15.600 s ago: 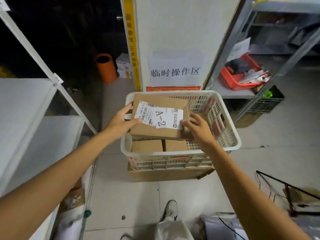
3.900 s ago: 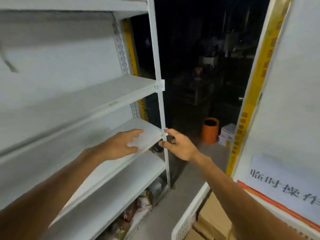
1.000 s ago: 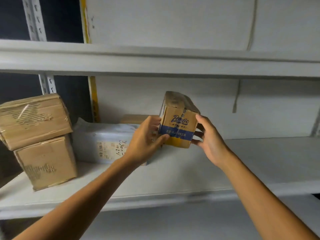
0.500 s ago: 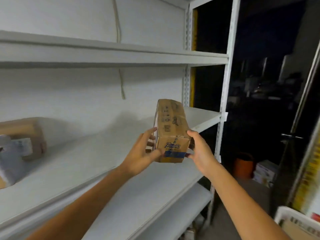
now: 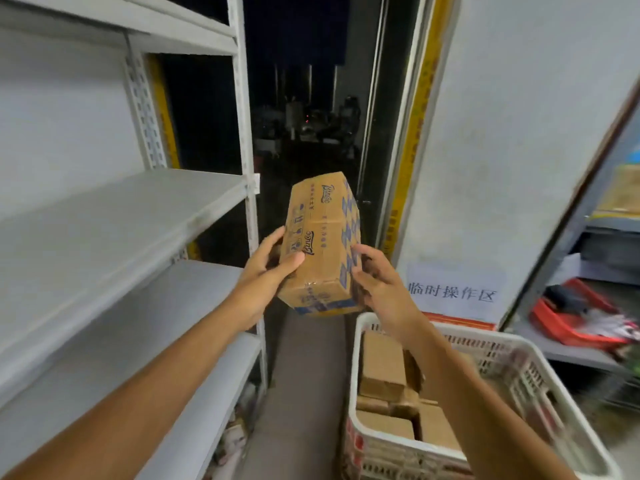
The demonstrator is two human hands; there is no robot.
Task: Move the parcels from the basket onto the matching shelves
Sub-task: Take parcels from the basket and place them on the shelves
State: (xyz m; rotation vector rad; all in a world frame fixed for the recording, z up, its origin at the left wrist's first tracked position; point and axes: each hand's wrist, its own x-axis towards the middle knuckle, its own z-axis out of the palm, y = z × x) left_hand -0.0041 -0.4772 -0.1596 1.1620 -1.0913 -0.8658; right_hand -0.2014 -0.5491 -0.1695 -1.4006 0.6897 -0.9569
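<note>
A brown cardboard parcel [image 5: 320, 244] with blue print is held in the air between both hands, tilted with its far end up. My left hand [image 5: 266, 271] grips its left side, thumb across the top face. My right hand [image 5: 379, 289] presses against its right side with fingers spread. Below right stands the white plastic basket [image 5: 391, 441] holding several brown parcels [image 5: 382, 368]. The grey metal shelves [image 5: 114, 216] run along the left, their visible boards bare.
A white pillar with a paper sign [image 5: 453, 292] stands behind the basket. Another rack at the right holds a red tray [image 5: 568, 318]. A dark doorway opens straight ahead. Grey floor runs between the shelves and the basket.
The view has swung right from the shelf toward the doorway and basket. The parcel stays between both hands and now hangs off the shelf's end, above the floor beside the basket.
</note>
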